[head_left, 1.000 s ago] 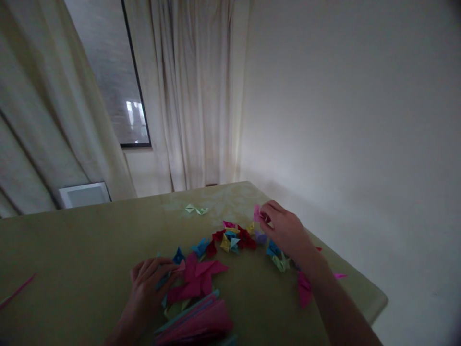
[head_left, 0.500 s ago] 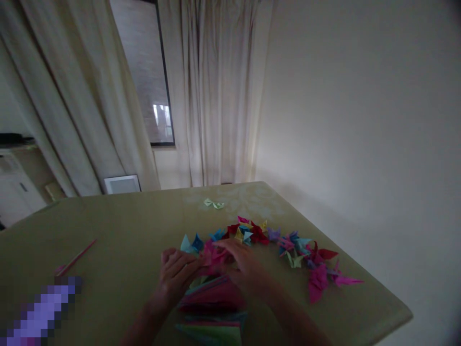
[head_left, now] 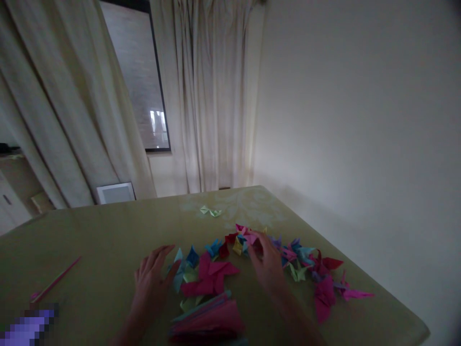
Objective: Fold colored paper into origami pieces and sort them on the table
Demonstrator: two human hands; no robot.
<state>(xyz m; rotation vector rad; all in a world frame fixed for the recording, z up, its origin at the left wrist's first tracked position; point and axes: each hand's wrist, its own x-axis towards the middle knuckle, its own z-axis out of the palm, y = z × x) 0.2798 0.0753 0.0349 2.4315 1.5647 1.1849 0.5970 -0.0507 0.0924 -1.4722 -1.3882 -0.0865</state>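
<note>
My left hand (head_left: 151, 276) lies flat and open on the green table (head_left: 108, 240), its fingertips touching light blue folded paper pieces beside a pink paper pinwheel (head_left: 211, 278). My right hand (head_left: 265, 262) reaches into a row of small folded paper pieces (head_left: 298, 262) in red, blue, yellow and purple; its fingers are pinched on a small pink folded piece (head_left: 249, 236). A fanned stack of pink and teal paper sheets (head_left: 211, 323) lies at the near edge between my arms.
Two pale green folded pieces (head_left: 210, 211) lie farther back on the table. A pink stick (head_left: 55, 281) lies at the left. The table's right edge drops off beside a white wall. Curtains and a window stand behind.
Both hands have come off the pinwheel. My right hand has moved right and forward to the row of pieces and pinched a pink one; my left hand has slid left and flattened.
</note>
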